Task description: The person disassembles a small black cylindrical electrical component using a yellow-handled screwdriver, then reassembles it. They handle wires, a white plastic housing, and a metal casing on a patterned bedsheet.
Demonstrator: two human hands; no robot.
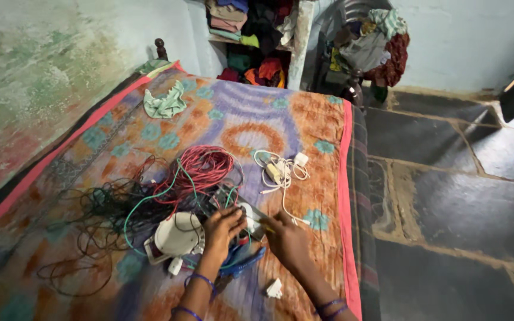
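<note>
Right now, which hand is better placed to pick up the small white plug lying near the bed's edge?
Probably the right hand: the white plug lies just beside its wrist. The left hand is farther off, over the white round device and tangled wires.

Two hands (221,232) work over the bedspread (233,113). Three wire bundles lie there: one red (200,166), one white (278,169), one dark (105,208). Perhaps two small white plugs (274,289).

Bedspread (251,119) orange/purple, teal flowers, pink border. Wire coil (200,169) red; loose wire (144,205) green; tangle (99,214) black. Charger (281,172) white. Cloth (165,102) pale green. Floor (447,196) dark grey.
</note>
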